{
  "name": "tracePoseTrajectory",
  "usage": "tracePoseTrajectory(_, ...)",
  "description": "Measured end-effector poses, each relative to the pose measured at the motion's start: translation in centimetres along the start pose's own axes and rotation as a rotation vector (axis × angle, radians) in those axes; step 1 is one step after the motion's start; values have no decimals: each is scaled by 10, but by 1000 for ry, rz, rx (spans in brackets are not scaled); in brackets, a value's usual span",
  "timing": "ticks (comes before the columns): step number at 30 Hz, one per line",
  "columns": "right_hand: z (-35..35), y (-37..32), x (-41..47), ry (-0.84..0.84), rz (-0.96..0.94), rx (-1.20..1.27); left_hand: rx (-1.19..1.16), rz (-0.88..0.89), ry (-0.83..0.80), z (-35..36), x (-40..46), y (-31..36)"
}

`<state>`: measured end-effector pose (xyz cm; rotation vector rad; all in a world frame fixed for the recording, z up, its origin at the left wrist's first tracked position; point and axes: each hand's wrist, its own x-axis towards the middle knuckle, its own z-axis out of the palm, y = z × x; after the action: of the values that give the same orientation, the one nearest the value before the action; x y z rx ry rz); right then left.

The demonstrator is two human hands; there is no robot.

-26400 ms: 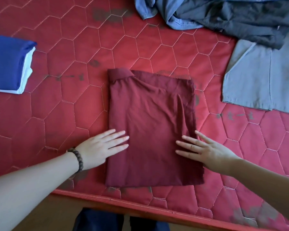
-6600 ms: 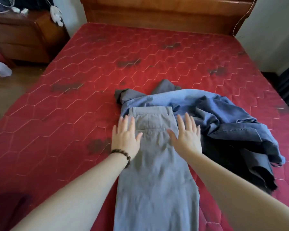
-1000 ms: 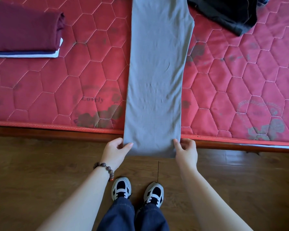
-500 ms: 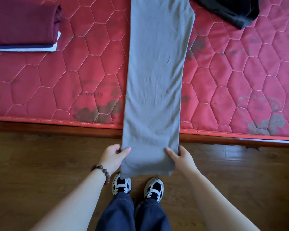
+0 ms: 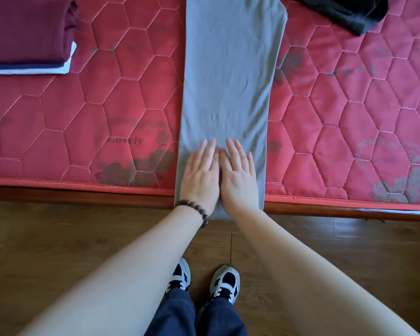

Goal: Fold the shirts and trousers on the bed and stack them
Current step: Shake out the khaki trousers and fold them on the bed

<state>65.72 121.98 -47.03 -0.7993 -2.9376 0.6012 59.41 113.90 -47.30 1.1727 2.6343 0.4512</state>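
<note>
From the head camera I see my left hand and right hand lying flat, fingers spread, gripping nothing, side by side on the grey trousers, which run lengthwise off the mattress edge. I judge this the smoothing step; next I must pinch the hem and fold it upward. The folded stack waits at far left.
</note>
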Motion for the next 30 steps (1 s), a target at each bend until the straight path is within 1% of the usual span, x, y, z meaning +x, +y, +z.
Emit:
tracePoseTrajectory(1,9,5,0,-74,16,-38,70,-6,-54,7,0,-9)
tracePoseTrajectory(2,16,14,-6,-105,32,-94,142,-2,-75,13,-6,-21)
tracePoseTrajectory(4,23,32,-28,-96,43,-207,225,20,-56,19,-27,-45)
tracePoseTrajectory(6,23,40,-51,-73,88,-237,223,-12,-53,19,-50,-59)
tracePoseTrajectory(9,18,39,-81,-74,143,-180,205,-107,-69,17,-75,-58)
tracePoseTrajectory(11,11,35,-101,-48,173,-81,134,-180,-72,11,-91,-49)
tracePoseTrajectory(12,7,33,-109,-5,240,-7,70,-224,-42,8,-99,-44)
tracePoseTrajectory(13,3,32,-117,61,355,74,-4,-267,17,5,-107,-39)
tracePoseTrajectory(14,0,30,-121,125,515,171,-84,-319,97,5,-114,-34)
tracePoseTrajectory(15,-3,29,-121,148,696,292,-187,-406,157,5,-119,-29)
tracePoseTrajectory(16,-4,28,-118,120,874,432,-313,-532,170,4,-120,-23)
tracePoseTrajectory(17,-5,27,-113,67,1027,571,-450,-693,143,4,-117,-18)
tracePoseTrajectory(18,-4,28,-107,17,1132,708,-586,-874,96,6,-111,-16)
tracePoseTrajectory(19,-4,28,-101,-18,1183,834,-719,-1040,50,7,-104,-14)
tracePoseTrajectory(20,-3,29,-96,-40,1193,938,-850,-1160,16,8,-98,-13)
tracePoseTrajectory(21,-1,30,-93,-56,1180,1010,-955,-1224,3,10,-93,-13)
tracePoseTrajectory(22,1,32,-91,-64,1159,1053,-1015,-1246,-2,12,-91,-13)
tracePoseTrajectory(24,3,34,-94,-89,1111,1068,-1001,-1222,-50,16,-92,-13)
tracePoseTrajectory(26,2,38,-101,-120,1025,1075,-931,-1119,-73,13,-100,-15)
tracePoseTrajectory(28,-3,41,-105,-158,941,1084,-948,-1008,-41,3,-106,-19)
tracePoseTrajectory(30,-12,44,-111,-216,903,1048,-936,-926,-92,-11,-111,-22)
